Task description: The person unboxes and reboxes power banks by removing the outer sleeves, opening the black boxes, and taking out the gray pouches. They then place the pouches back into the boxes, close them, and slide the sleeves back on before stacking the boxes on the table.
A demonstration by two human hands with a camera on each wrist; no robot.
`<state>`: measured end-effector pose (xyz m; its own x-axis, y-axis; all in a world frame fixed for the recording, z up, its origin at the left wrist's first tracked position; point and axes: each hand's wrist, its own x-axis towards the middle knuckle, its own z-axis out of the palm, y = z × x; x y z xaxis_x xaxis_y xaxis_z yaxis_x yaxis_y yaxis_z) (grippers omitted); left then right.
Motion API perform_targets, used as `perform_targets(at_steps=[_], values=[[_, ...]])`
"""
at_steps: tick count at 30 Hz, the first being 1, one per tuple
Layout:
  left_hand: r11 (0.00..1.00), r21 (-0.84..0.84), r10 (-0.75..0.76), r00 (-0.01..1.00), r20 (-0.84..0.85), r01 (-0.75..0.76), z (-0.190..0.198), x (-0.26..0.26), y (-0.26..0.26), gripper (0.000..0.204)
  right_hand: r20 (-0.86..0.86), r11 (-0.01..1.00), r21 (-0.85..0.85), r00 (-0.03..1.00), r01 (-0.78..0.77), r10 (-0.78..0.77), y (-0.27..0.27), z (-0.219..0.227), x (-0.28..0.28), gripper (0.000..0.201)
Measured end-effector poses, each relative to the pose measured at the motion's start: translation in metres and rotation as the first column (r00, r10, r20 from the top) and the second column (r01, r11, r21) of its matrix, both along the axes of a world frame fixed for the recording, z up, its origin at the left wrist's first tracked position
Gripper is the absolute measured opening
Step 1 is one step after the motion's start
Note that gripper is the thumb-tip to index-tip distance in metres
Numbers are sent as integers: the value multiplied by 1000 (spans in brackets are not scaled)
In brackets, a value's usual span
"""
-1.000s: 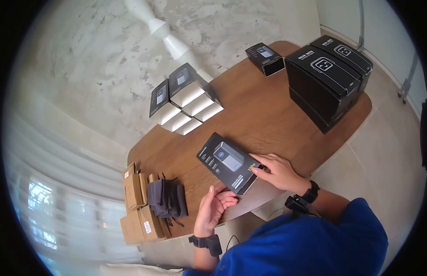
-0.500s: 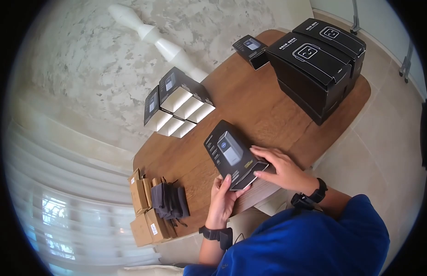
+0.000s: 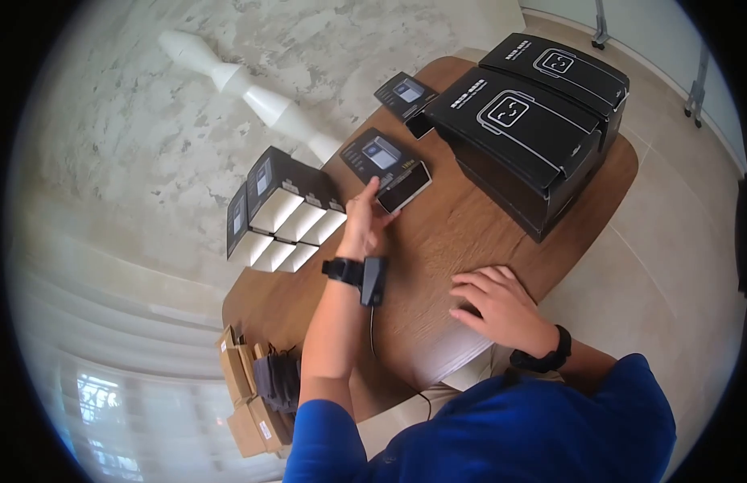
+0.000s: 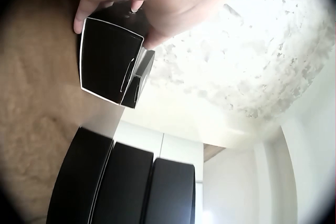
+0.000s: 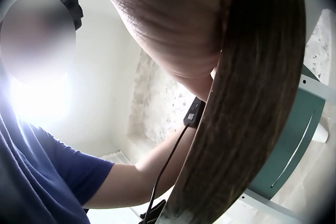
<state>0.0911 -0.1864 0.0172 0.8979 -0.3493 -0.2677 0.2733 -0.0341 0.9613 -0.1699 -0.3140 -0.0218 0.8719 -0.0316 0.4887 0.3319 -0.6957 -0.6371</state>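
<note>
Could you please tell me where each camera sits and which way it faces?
Head: worn on the head, looking forward and down over the wooden table; left hand, right hand and blue shirt show.
Left wrist: on that wrist, looking along the left hand, which shows gripping a small black box, towards more black boxes.
Right wrist: on that wrist, facing the blue shirt and left arm; part of the right hand shows.
Head and left wrist share that gripped box.

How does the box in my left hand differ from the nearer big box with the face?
The held box is smaller than the large box. The held box shows a device picture; the large box, a smiling face. Your left hand grips the held box, while no hand touches the large box. Both look black.
</note>
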Motion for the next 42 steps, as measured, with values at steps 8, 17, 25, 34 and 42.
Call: perform_targets(at_steps=[8, 17, 25, 34, 42], values=[[989, 43, 142, 989, -32, -141, -13, 107, -27, 38, 10, 998, 31, 998, -60, 59, -5, -2, 4, 24], [934, 358, -78, 984, 161, 15, -16, 149, -20, 39, -3, 994, 54, 996, -93, 93, -7, -3, 5, 23], [986, 166, -45, 978, 203, 11, -36, 129, -13, 49, 8, 996, 36, 996, -86, 86, -7, -1, 6, 20], [957, -280, -19, 980, 199, 75, -46, -18, 43, 28, 26, 999, 17, 999, -42, 41, -2, -1, 4, 19], [929, -352, -73, 990, 123, 112, -44, -104, 108, 22, 47, 997, -74, 999, -7, 11, 4, -2, 1, 17]])
